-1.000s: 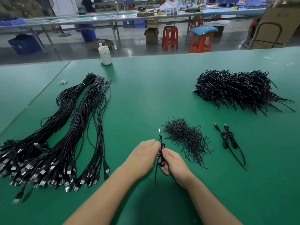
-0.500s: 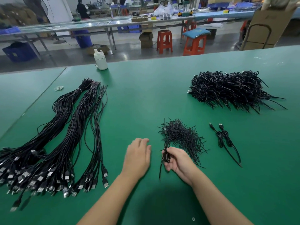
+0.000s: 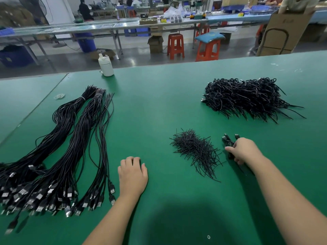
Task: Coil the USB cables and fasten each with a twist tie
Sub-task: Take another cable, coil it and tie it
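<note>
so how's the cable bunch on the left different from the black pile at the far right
The left cable bundles lie long and stretched out, tied near the far end, with their USB plugs fanned out at the near end. The far right pile is a compact heap of short coiled cables with loose tails poking out. The left bundles run lengthwise away from the person; the right pile spreads sideways. Both are black cables resting on the green table.

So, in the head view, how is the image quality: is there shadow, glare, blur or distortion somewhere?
Head view: a soft dark shadow lies on the green table near the bottom edge, between the forearms; the wide lens bends the table's far edge; the floor behind shows pale glare; the loose USB cables and twist ties look sharp; the right hand is slightly soft over the coiled cables.
</note>
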`<state>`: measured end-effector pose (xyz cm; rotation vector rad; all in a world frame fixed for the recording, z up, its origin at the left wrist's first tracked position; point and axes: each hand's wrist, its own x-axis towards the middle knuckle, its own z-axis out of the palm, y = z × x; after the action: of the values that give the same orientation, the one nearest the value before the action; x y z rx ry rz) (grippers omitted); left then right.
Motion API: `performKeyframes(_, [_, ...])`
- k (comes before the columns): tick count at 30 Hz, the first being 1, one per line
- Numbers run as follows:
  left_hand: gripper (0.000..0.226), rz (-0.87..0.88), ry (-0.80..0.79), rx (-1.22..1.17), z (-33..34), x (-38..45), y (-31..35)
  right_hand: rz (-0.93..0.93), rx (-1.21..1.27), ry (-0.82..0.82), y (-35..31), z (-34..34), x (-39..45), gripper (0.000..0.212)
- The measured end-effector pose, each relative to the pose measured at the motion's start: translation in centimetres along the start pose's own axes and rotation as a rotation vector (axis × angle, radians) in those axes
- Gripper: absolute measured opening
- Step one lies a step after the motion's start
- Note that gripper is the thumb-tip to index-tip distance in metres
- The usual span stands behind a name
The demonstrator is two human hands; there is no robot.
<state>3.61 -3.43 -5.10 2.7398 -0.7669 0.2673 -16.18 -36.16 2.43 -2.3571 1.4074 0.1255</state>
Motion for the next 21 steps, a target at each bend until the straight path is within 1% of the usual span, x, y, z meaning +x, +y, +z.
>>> performKeyframes(4, [0.029, 0.001, 0.013, -0.005, 0.2, 0.0, 0.0, 0.01, -0.123, 0.099, -0.4, 0.7, 0.7, 0.047])
performKeyframes(5, [0.029, -0.002, 0.013, -0.005, 0.2, 0.0, 0.0, 0.007, -0.14, 0.153, -0.4, 0.8, 0.6, 0.047])
performKeyframes(7, [0.029, -0.008, 0.008, -0.003, 0.2, 0.0, 0.0, -0.002, -0.16, 0.313, -0.1, 1.0, 0.3, 0.046])
performKeyframes(8, [0.03, -0.008, 0.008, 0.0, 0.2, 0.0, 0.0, 0.002, -0.177, 0.378, 0.2, 1.1, 0.2, 0.052])
performKeyframes(9, [0.03, -0.007, 0.008, 0.002, 0.1, 0.0, 0.1, 0.014, -0.206, 0.404, 0.5, 1.2, 0.2, 0.058])
performKeyframes(11, [0.03, -0.005, 0.009, 0.003, 0.1, 0.0, 0.0, 0.057, -0.228, 0.368, 0.9, 1.4, 0.4, 0.067])
performKeyframes(14, [0.031, -0.009, 0.01, -0.007, 0.1, -0.1, -0.1, 0.104, -0.09, 0.252, 0.9, 1.8, 0.6, 0.067])
performKeyframes(18, [0.031, -0.01, 0.013, -0.012, 0.1, -0.1, 0.0, 0.099, -0.03, 0.249, 0.8, 2.3, 0.7, 0.076])
performKeyframes(21, [0.03, -0.009, 0.014, -0.019, 0.2, -0.1, -0.1, 0.124, 0.019, 0.249, 1.2, 2.5, 1.3, 0.065])
